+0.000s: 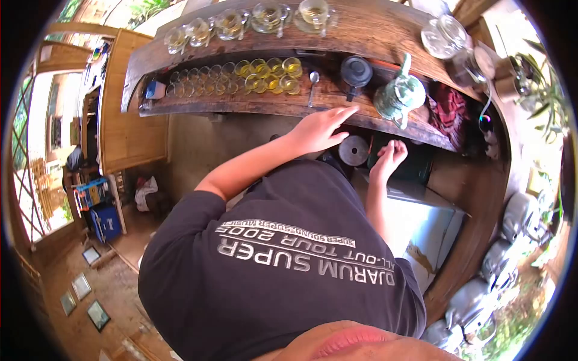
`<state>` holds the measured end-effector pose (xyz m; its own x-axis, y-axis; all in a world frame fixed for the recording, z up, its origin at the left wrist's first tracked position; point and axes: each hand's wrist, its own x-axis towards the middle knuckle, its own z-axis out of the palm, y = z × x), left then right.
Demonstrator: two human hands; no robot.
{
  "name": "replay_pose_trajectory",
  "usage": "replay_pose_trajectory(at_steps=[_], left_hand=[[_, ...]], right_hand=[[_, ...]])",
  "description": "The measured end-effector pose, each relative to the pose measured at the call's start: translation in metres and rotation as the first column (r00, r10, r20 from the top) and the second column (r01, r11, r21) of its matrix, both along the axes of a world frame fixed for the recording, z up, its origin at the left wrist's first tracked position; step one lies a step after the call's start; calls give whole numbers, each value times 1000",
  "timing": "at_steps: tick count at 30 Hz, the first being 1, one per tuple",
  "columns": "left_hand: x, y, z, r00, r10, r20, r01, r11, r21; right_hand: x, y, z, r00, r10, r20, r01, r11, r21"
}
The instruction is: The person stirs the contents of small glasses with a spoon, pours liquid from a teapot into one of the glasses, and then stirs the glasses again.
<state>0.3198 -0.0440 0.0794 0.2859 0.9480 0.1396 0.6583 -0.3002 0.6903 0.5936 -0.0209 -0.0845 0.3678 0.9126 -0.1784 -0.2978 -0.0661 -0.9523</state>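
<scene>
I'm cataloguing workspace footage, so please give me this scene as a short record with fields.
left hand: open, over the lower shelf's edge; contact unclear
right hand: fingers curled, nothing visibly held
lower shelf: small glasses, spoon, dark lidded vessel, green mottled pot, red cloth
upper surface: glass cups with spoons, glass jar

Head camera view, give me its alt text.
A person's left hand and right hand by a wooden counter with a green teapot, a dark round container and rows of small glasses, some with yellow contents; glass cups line the upper ledge.
</scene>
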Motion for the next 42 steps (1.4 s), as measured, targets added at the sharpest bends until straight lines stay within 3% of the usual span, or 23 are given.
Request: replay_pose_trajectory(at_steps=[1, 3, 6, 8, 11, 12, 14, 15, 17, 18, 20, 25, 31, 32, 33, 35, 36, 37, 38, 42], left_hand=[[-20, -21, -6, 999, 49, -18, -50, 996, -77], [-55, -63, -14, 979, 199, -52, -206, 949, -240], [-98, -117, -27, 923, 359, -139, -384, 865, -321], [-120, -138, -32, 885, 434, -169, -465, 813, -351], [-143, -157, -40, 786, 604, -128, -616, 752, -233], [-150, -158, -38, 770, 627, -119, -636, 739, -223], [-165, -157, -41, 744, 657, -118, -667, 720, -193], [-172, -156, -43, 750, 653, -103, -659, 724, -202], [-190, -152, -41, 742, 662, -105, -670, 723, -169], [-198, -150, -38, 743, 662, -96, -668, 728, -154], [-217, -145, -34, 753, 654, -78, -657, 738, -155], [-278, -141, -33, 795, 606, -34, -604, 783, -152], [-350, -135, -45, 865, 501, -16, -495, 849, -185], [-360, -133, -46, 886, 464, -9, -457, 868, -195], [-370, -131, -47, 903, 429, -2, -420, 884, -205], [-384, -125, -52, 904, 426, 37, -409, 886, -219], [-391, -122, -56, 929, 370, 33, -358, 917, -176], [-397, -120, -61, 950, 311, 23, -305, 943, -134], [-401, -116, -67, 959, 281, 38, -275, 955, -111], [-414, -100, -72, 981, 191, 24, -188, 977, -103]], right_hand=[[-2, -13, -11, 998, 37, 43, -34, 997, -65], [-8, -30, -27, 957, 290, 21, -272, 917, -290], [-35, -32, -59, 687, 688, 234, -546, 701, -460], [-69, -18, -55, 524, 691, 497, -648, 703, -295], [-129, 21, -11, 365, 636, 679, -715, 659, -233], [-148, 32, -17, 385, 602, 699, -712, 676, -190], [-179, 57, -11, 267, 508, 819, -716, 674, -185], [-194, 67, -6, 152, 590, 793, -658, 659, -364], [-224, 86, 8, -72, 617, 783, -541, 636, -551], [-234, 93, 6, -80, 612, 787, -538, 638, -551], [-253, 104, 3, -264, 614, 743, -438, 610, -660], [-279, 110, 8, -362, 609, 706, -327, 626, -707], [-278, 106, 6, -346, 514, 785, -225, 766, -602], [-275, 101, 16, -248, 540, 804, -200, 784, -588], [-271, 93, 25, -272, 537, 798, -193, 782, -592], [-259, 74, 40, -51, 421, 906, -188, 887, -423], [-259, 60, 58, -78, 428, 900, -189, 881, -435], [-266, 43, 83, 286, 528, 799, -278, 844, -458], [-279, 30, 99, 603, 569, 559, -362, 819, -444], [-321, -1, 104, 473, 585, 659, -505, 793, -341]])
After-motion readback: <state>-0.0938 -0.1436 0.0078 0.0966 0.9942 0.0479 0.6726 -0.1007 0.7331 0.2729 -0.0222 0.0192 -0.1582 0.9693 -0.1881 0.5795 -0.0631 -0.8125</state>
